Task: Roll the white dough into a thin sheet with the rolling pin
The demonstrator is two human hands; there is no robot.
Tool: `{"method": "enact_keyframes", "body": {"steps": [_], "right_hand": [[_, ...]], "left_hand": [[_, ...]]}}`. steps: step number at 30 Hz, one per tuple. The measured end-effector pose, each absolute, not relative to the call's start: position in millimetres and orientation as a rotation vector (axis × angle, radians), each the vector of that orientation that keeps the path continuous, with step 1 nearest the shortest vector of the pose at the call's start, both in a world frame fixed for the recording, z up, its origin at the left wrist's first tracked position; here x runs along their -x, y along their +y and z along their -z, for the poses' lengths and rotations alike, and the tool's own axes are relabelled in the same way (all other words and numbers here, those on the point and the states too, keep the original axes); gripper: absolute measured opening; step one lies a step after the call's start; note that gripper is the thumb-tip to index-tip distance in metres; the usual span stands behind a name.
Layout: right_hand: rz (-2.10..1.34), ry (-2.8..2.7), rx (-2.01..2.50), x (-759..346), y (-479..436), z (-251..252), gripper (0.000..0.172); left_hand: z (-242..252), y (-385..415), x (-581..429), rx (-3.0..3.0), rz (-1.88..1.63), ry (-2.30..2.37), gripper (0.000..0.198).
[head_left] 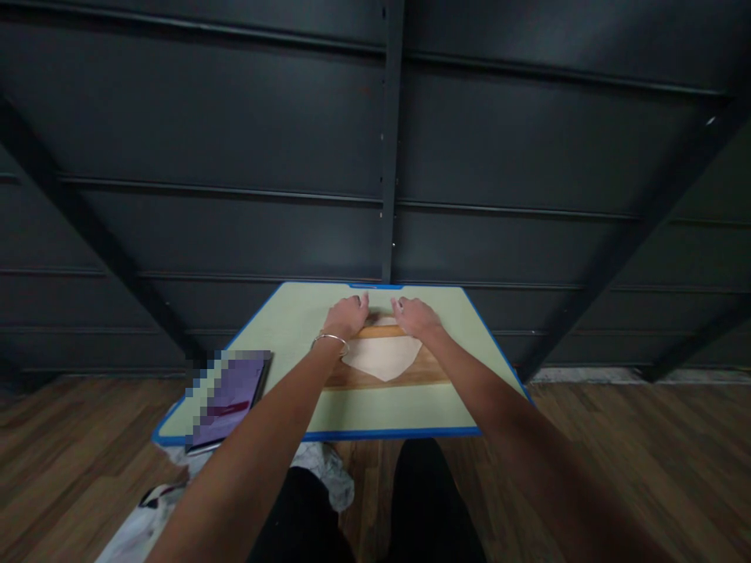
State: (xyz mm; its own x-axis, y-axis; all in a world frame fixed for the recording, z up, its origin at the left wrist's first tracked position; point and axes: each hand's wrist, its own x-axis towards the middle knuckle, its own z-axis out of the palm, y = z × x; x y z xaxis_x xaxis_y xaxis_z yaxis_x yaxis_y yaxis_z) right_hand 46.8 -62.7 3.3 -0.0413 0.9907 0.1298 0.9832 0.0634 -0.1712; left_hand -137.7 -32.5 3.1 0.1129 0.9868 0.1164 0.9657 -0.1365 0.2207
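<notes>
A light wooden rolling pin (pixel 380 331) lies across a flat sheet of pale dough (pixel 382 358). The dough is spread on a brown wooden board (pixel 346 380), its near edge tapering to a blunt point. My left hand (pixel 347 315), with a bangle at the wrist, is closed over the pin's left end. At the other end, my right hand (pixel 415 315) is closed over the pin too. Both thumbs point inward and up. The pin's ends are hidden beneath my hands.
The board rests on a pale green table (pixel 275 328) with a blue rim. A tablet-like device (pixel 238 399), partly pixelated, lies at the table's left. A dark panelled wall (pixel 264 242) rises behind it. Crumpled pale bags (pixel 334 473) are on the wooden floor below.
</notes>
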Motion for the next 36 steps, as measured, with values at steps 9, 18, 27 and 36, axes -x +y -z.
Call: {"method": "enact_keyframes", "body": {"steps": [9,18,27,36], "right_hand": [[-0.019,-2.042,2.055,-47.1,-36.9,0.4,0.065],[-0.046,-1.985,2.070,-52.0,-19.7,6.6,0.061],[-0.056,-1.995,2.062,-50.8,-4.9,5.8,0.067],[-0.026,-2.043,2.043,-48.7,4.0,-2.0,0.065]], "left_hand": [[-5.4,-18.5,134.1,-2.287,-0.363,2.032,0.081],[-10.9,-15.7,130.6,-2.447,-0.449,2.035,0.071],[-12.5,-4.1,129.6,-2.439,-0.468,2.033,0.070],[-13.7,7.9,126.9,-2.430,-0.434,2.011,0.071]]}}
